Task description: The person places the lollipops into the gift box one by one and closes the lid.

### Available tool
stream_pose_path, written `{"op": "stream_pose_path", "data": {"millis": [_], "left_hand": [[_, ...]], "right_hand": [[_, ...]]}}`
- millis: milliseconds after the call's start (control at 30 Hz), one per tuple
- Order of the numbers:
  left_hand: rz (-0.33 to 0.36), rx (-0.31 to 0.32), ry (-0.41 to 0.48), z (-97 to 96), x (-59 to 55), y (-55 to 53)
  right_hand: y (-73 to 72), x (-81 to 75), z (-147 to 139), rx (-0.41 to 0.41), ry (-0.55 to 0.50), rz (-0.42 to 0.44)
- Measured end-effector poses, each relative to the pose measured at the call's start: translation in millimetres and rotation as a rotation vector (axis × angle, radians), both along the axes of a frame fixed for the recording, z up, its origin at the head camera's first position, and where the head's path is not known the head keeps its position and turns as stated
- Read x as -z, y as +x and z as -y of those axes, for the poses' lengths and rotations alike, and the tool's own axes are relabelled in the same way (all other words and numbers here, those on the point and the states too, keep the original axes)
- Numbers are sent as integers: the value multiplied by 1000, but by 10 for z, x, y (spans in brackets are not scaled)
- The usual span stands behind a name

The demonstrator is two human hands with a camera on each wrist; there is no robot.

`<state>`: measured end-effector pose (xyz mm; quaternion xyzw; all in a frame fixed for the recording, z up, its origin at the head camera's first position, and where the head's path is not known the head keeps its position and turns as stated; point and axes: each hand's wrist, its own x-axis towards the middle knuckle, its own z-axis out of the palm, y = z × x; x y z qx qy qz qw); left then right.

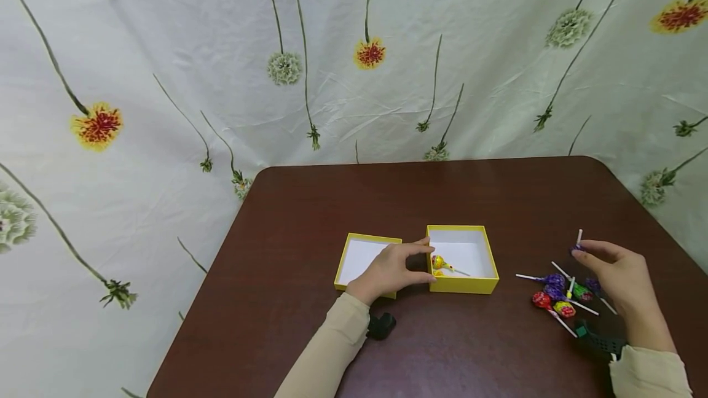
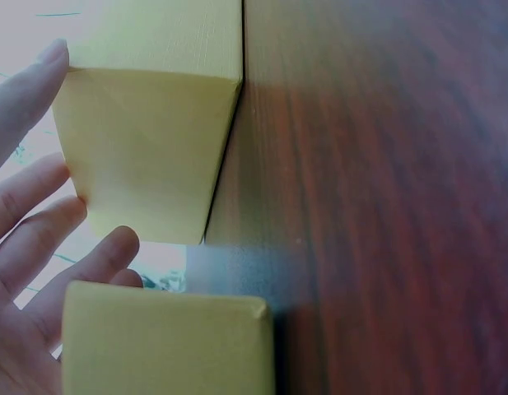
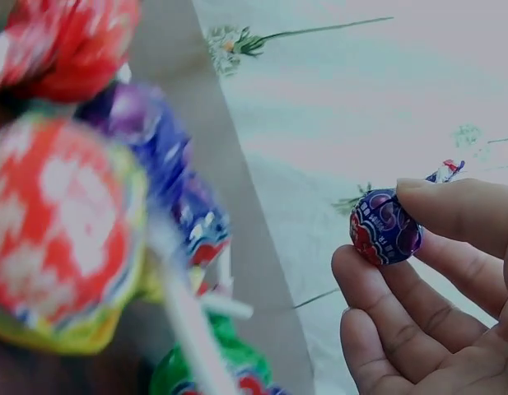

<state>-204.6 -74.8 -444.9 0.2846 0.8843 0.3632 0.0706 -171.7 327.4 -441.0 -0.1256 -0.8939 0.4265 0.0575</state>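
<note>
Pinching a purple-wrapped lollipop (image 3: 387, 226) between thumb and fingers, our right hand (image 1: 625, 269) holds it raised off the surface (image 1: 442, 195), its white stick pointing up. Our left hand (image 1: 387, 266) is spread along the left side of the deeper yellow box (image 1: 463, 285), thumb near the closest corner and fingertips touching the rim, its fingers only loosely bent. Inside that box, by its left wall, we see a yellow lollipop (image 1: 439, 261) and part of something yellow beside it. Just below and left of our right hand lies a loose pile: a red lollipop (image 1: 542, 300), a yellow-and-red lollipop (image 1: 565, 309), a green lollipop (image 1: 582, 292) and some purple ones. Left of the box, partly behind our left hand, sits a shallow yellow tray (image 1: 362, 253) with a white inside. Beyond the surface hangs a flower-printed cloth (image 1: 387, 109).
</note>
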Motion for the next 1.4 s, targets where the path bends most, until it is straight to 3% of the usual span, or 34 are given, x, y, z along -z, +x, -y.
{"op": "stream_pose_path", "data": {"millis": [233, 600, 1033, 1267, 1400], "left_hand": [[-3, 0, -3, -2, -6, 3], [-10, -1, -12, -1, 6, 3], [-16, 11, -6, -8, 15, -4], [-9, 0, -2, -5, 13, 4], [-13, 3, -4, -5, 6, 0]], "right_hand": [[-1, -66, 76, -15, 25, -45], [-35, -109, 232, -75, -114, -174], [-74, -155, 431, -163, -191, -200], [-96, -171, 485, -216, -289, -228], [-85, -202, 531, -206, -228, -238]]}}
